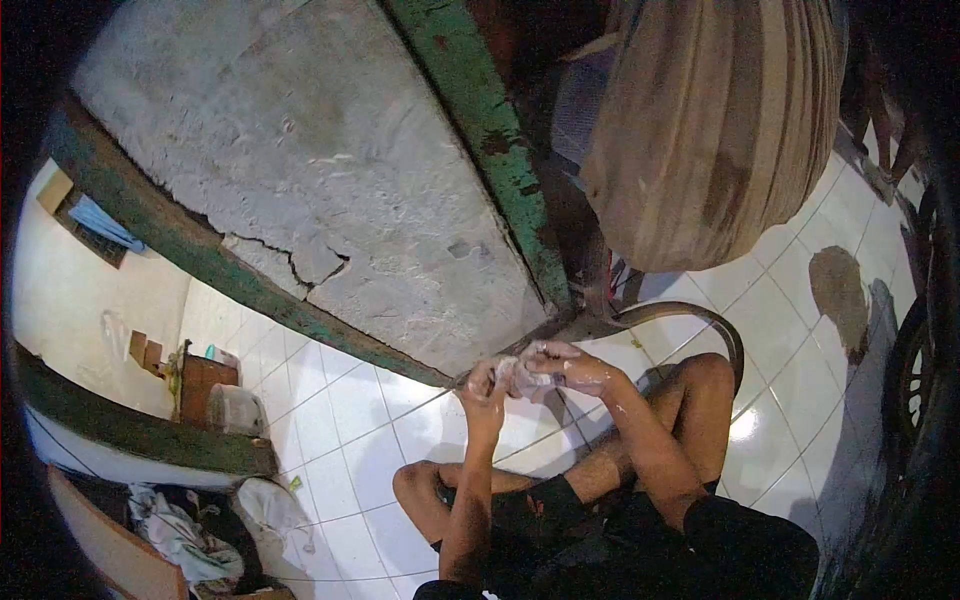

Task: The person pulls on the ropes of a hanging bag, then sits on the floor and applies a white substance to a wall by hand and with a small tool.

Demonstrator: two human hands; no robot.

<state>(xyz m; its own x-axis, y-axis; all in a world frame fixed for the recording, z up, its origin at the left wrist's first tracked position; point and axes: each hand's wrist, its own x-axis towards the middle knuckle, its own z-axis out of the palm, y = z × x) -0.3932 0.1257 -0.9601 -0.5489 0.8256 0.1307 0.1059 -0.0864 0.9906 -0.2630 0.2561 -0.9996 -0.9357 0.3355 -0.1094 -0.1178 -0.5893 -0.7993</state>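
Both hands meet in front of the crossed legs, over the white tiled floor, and look wet or smeared with something pale. My left hand has its fingers bent around one side of a small whitish, translucent item. From the other side, my right hand grips the same item with curled fingers. What the item is cannot be made out. The base of a cracked grey wall is just beyond the hands.
Green wooden posts edge the wall. A striped brown cloth hangs at the upper right, above a curved dark tube. A wheel stands at the far right. Clothes lie in a heap at the lower left.
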